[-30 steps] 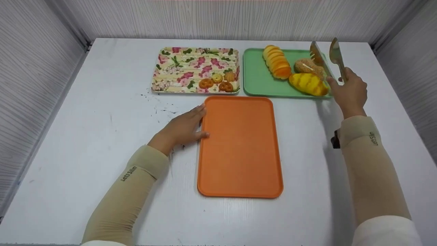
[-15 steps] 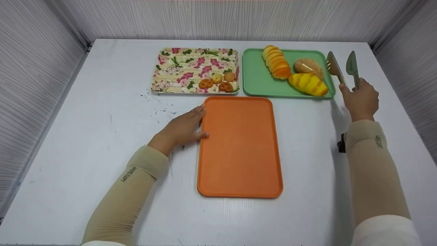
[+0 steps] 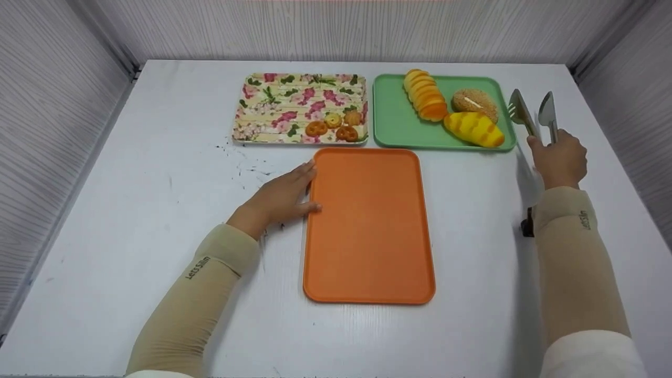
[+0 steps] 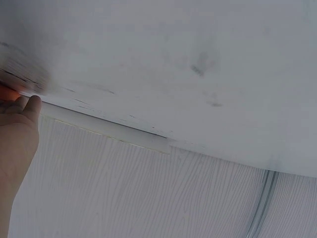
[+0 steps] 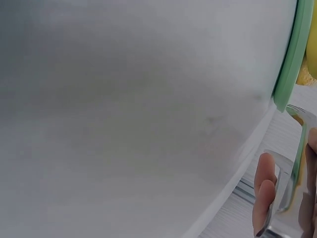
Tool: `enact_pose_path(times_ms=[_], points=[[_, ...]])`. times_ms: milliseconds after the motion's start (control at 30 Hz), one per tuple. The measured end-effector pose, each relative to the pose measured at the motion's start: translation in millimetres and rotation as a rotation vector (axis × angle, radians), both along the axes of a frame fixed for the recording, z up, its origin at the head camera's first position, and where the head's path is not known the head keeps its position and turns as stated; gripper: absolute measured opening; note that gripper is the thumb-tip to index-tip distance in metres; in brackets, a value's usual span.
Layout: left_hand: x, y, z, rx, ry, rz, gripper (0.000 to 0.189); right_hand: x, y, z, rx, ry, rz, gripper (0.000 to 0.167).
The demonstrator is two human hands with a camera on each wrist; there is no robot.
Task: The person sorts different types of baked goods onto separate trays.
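My left hand (image 3: 283, 194) rests on the left edge of the orange tray (image 3: 370, 226), its thumb on the rim and its fingers along the side. In the left wrist view, part of that hand (image 4: 17, 144) shows at the left beside a sliver of orange. My right hand (image 3: 559, 159) grips metal tongs (image 3: 547, 113), whose fork-shaped and spoon-shaped arms stand apart with nothing between them. The tongs are just right of the green tray (image 3: 399, 131). On that tray lie a sliced-looking bread roll (image 3: 425, 94), a seeded bun (image 3: 475, 102) and a yellow striped bread (image 3: 474, 129).
A floral tray (image 3: 268, 113) stands at the back, left of the green one. Several small cookies and pretzels (image 3: 316, 128) lie in its front right corner. The white table (image 3: 131, 210) is bordered by grey wood-patterned walls (image 3: 336, 31).
My right hand has moved right and nearer with the tongs, from over the green tray to beside its right edge. The left hand and the trays have stayed put.
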State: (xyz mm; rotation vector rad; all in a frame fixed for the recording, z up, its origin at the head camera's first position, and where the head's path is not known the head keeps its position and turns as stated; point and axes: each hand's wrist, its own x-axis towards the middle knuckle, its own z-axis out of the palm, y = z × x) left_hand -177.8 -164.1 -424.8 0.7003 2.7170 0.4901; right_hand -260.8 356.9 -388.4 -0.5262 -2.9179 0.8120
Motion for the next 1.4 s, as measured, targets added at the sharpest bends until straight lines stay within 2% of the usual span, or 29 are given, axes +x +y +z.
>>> enact_pose_path(times_ms=[167,500,800,967,1200,1400], points=[[-0.1,-0.3,-0.6,-0.01,0.004,-0.007,0.089,1.3,3.2,-0.7,0.004,-0.005,-0.011,0.072],[0.1,1.6,-0.3,-0.022,0.006,0.004,0.088,3.4,8.9,-0.3,0.024,-0.075,-0.007,0.08],[-1.4,3.1,-0.4,-0.036,-0.007,-0.005,0.089,8.6,8.2,-1.1,-0.008,-0.066,0.001,0.078],[-2.1,3.6,0.1,-0.043,-0.003,-0.006,0.089,9.5,7.2,-1.8,-0.016,-0.09,0.006,0.081],[-3.1,2.3,-1.0,-0.05,0.012,-0.009,0.089,7.1,7.3,-1.7,-0.048,-0.155,-0.022,0.094],[-4.2,0.8,-0.1,-0.056,0.003,-0.003,0.09,6.7,8.2,3.1,-0.048,-0.147,-0.009,0.096]])
